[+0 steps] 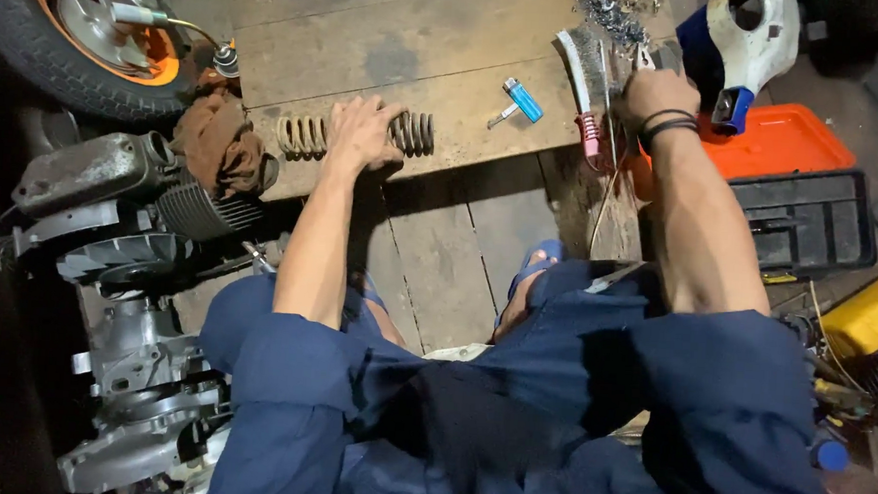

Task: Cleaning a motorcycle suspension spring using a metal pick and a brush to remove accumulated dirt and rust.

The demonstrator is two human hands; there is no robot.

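My left hand (363, 133) lies flat on a coil spring (305, 135) that rests across a wooden plank, its coils showing on both sides of the palm. Off to the right, my right hand (655, 93) is closed around the handle of a small plier-like tool (643, 57) whose metal tips stick out above the fingers. A wire brush with a pink handle (589, 95) lies just left of that hand. Between the two hands sits a blue lighter (523, 100).
A wheel with an orange hub (90, 28) and an engine block (110, 210) fill the left side. A brown rag (219, 145) lies by the spring. An orange and black toolbox (793, 185), a white casing (755, 38) and a yellow container (871, 310) stand at the right.
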